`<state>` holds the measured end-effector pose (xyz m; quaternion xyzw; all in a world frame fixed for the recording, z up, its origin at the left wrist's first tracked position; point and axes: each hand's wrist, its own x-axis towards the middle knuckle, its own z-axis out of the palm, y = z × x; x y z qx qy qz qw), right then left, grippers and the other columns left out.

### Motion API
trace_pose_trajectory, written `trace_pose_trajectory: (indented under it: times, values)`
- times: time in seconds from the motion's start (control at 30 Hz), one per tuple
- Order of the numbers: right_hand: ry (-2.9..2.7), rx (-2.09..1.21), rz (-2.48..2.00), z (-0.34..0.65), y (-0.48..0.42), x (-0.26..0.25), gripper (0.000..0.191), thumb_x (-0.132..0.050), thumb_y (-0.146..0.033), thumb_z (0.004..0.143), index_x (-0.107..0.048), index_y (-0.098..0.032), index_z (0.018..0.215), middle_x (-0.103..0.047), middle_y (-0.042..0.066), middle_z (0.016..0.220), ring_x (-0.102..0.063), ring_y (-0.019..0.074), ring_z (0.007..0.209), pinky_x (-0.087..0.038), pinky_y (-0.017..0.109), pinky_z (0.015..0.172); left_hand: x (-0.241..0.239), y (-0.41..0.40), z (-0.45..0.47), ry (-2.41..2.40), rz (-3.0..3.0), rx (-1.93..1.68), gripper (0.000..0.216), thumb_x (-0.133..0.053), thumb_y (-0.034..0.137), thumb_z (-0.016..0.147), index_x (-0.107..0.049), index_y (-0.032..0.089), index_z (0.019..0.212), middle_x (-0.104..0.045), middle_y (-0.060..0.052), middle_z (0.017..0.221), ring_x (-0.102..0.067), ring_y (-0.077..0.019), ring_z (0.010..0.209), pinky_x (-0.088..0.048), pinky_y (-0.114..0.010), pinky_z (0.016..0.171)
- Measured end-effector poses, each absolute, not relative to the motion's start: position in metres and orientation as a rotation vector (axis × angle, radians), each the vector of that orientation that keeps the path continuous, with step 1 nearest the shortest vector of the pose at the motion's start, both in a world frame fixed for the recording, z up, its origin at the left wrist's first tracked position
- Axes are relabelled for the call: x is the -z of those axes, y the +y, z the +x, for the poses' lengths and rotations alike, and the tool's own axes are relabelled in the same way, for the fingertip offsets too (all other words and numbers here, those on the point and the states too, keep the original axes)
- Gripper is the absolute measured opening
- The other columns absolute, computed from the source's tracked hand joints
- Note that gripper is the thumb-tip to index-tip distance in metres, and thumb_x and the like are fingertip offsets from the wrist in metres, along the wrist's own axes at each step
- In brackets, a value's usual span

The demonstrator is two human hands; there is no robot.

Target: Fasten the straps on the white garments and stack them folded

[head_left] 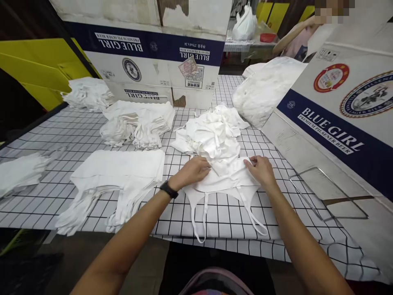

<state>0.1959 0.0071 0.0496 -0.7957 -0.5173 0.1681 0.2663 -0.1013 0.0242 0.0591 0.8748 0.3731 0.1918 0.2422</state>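
Observation:
A white cloth bag [225, 182] with long straps lies flat on the checked tablecloth [221, 221] in front of me, its straps trailing toward the table's near edge. My left hand [192, 172], a black band on its wrist, presses curled fingers on the bag's left part. At the bag's upper right corner my right hand [260, 170] pinches the fabric. Just behind both hands sits a loose heap of white bags [211, 133].
A neat stack of folded white bags [123, 170] lies to the left, with more piles [138, 123] behind it and one at the far left [18, 172]. Blue Girl beer cartons stand at the back [153, 53] and right [344, 123]. Another person [297, 39] is at the far right.

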Motion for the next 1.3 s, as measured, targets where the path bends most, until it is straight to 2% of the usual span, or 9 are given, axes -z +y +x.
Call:
trace_pose_trajectory:
  times: [0.1,0.2,0.3,0.47,0.7,0.83,0.97,1.1,1.3]
  values:
    - [-1.453,-0.443,-2.147,0.192,0.013,-0.038,0.021,-0.064,-0.04,0.079,-0.063,-0.019,0.084,-0.063,0.017,0.113,-0.063,0.0281,0.094,-0.05,0.041,0.082,-0.067,0.047,-0.071,0.89,2.485,-0.37,0.028,-0.054,0.026,0.101,-0.073,0.02,0.121,-0.07,-0.009,0.123,-0.065,-0.0228,0.11,-0.053,-0.037,0.093]
    - [-1.488,-0.481,-2.108,0.19,0.004,-0.036,0.015,-0.061,-0.037,0.08,-0.057,-0.023,0.078,-0.066,0.011,0.094,-0.064,0.0272,0.09,-0.049,0.039,0.081,-0.074,0.075,-0.051,1.039,2.664,-0.215,0.034,-0.05,0.016,0.098,-0.072,0.021,0.124,-0.065,-0.011,0.133,-0.062,-0.0272,0.118,-0.05,-0.045,0.099]
    - [-1.427,-0.506,-2.038,0.195,-0.011,-0.041,0.018,-0.061,-0.042,0.08,-0.056,-0.024,0.081,-0.066,0.005,0.077,-0.063,0.0246,0.078,-0.05,0.038,0.078,-0.072,0.104,-0.041,1.229,2.735,-0.169,0.031,-0.055,0.017,0.095,-0.073,0.022,0.121,-0.062,-0.012,0.134,-0.059,-0.0314,0.124,-0.045,-0.051,0.106]
    - [-1.232,-0.742,-1.935,0.214,-0.037,-0.048,0.034,-0.067,-0.051,0.076,-0.064,-0.022,0.092,-0.074,0.008,0.084,-0.068,0.0247,0.076,-0.051,0.035,0.07,-0.06,0.136,-0.034,1.519,2.641,-0.351,0.03,-0.055,0.015,0.095,-0.071,0.017,0.12,-0.057,-0.017,0.142,-0.05,-0.0362,0.135,-0.043,-0.054,0.113]
    - [-1.343,-0.773,-2.149,0.256,-0.07,-0.038,0.031,-0.064,-0.052,0.071,-0.067,-0.022,0.079,-0.073,0.006,0.075,-0.068,0.0263,0.072,-0.047,0.038,0.07,-0.056,0.076,-0.062,1.358,2.573,-0.697,0.034,-0.05,0.015,0.098,-0.064,0.017,0.129,-0.058,-0.012,0.142,-0.052,-0.0277,0.133,-0.046,-0.043,0.111]
    - [-1.41,-0.831,-2.154,0.26,-0.083,-0.042,0.032,-0.061,-0.052,0.073,-0.066,-0.023,0.084,-0.074,0.006,0.078,-0.068,0.0264,0.072,-0.046,0.037,0.069,-0.044,0.028,-0.083,1.493,2.452,-0.54,0.028,-0.055,0.021,0.097,-0.065,0.018,0.122,-0.063,-0.011,0.123,-0.057,-0.029,0.117,-0.048,-0.046,0.102]
    - [-1.547,-0.617,-2.32,0.249,-0.081,-0.048,0.021,-0.056,-0.043,0.077,-0.062,-0.023,0.082,-0.073,0.008,0.082,-0.065,0.0275,0.076,-0.044,0.037,0.068,-0.043,0.025,-0.082,1.489,2.463,-0.356,0.032,-0.053,0.026,0.098,-0.062,0.022,0.129,-0.062,-0.012,0.126,-0.054,-0.0324,0.121,-0.044,-0.051,0.101]
    - [-1.643,-0.525,-2.374,0.24,-0.071,-0.046,0.022,-0.05,-0.04,0.087,-0.063,-0.022,0.088,-0.071,0.008,0.084,-0.063,0.0284,0.081,-0.044,0.037,0.068,-0.06,0.053,-0.058,1.322,2.575,-0.168,0.033,-0.05,0.033,0.102,-0.061,0.021,0.13,-0.064,-0.012,0.125,-0.059,-0.0309,0.117,-0.044,-0.047,0.098]
    - [-1.71,-0.192,-2.149,0.199,-0.049,-0.049,0.043,-0.055,-0.053,0.094,-0.068,-0.019,0.116,-0.063,0.019,0.124,-0.056,0.0366,0.118,-0.047,0.046,0.092,-0.07,0.09,-0.024,1.334,2.645,-0.074,0.032,-0.059,0.023,0.094,-0.059,0.017,0.126,-0.072,-0.011,0.114,-0.066,-0.0295,0.105,-0.046,-0.04,0.087]
